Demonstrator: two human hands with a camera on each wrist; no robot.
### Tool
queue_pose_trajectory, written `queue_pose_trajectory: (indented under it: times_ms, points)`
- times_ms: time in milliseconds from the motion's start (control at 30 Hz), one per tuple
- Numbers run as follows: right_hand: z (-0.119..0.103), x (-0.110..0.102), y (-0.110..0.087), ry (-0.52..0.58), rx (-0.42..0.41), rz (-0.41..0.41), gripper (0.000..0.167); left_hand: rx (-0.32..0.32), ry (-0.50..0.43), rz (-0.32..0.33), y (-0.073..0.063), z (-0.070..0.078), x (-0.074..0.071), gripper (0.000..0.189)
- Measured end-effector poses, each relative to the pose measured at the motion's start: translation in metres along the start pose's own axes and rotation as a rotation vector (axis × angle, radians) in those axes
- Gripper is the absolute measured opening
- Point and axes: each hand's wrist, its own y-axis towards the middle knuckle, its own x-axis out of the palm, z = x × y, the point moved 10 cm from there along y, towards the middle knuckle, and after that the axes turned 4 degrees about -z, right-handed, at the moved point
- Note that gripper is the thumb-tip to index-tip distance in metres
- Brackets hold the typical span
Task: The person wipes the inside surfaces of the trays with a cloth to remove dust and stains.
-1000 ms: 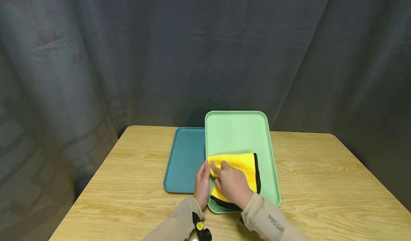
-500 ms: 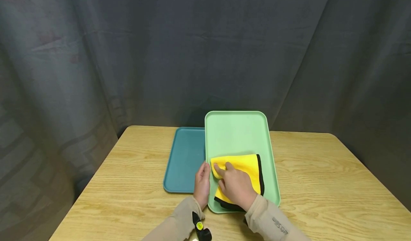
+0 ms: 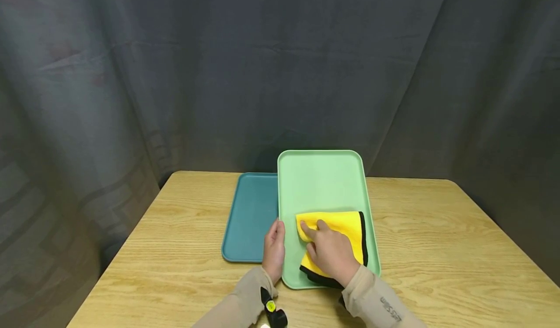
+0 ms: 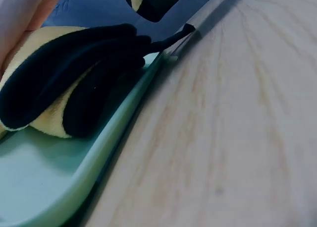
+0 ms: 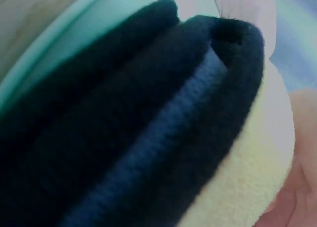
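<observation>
Yellow cloth (image 3: 351, 227) lies on the near half of the green tray (image 3: 321, 182) under the right hand (image 3: 331, 251), fingers spread, whose pushing could skid the tray if the left hand (image 3: 274, 249), pinching its rim, slips.

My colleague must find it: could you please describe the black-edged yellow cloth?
On the light wooden table, right of the teal rectangular tray, is a pale green rectangular tray. On it, under the right hand, lies the folded yellow cloth, black-edged unlike either tray.
</observation>
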Motion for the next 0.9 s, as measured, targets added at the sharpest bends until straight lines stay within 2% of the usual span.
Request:
queue_pose_trajectory:
  times_ms: [300,667,900]
  points:
    - [0.014,-0.002,-0.002,0.024,0.048,-0.021,0.041,0.015,-0.018,-0.002,0.001,0.001,0.000,0.062]
    - [0.032,-0.005,-0.006,0.006,0.067,0.021,0.042,0.023,-0.013,0.014,0.000,0.004,-0.001,0.059]
    - [0.045,-0.005,-0.009,0.039,0.122,-0.017,0.042,0.029,-0.020,0.012,0.000,0.004,-0.001,0.059]
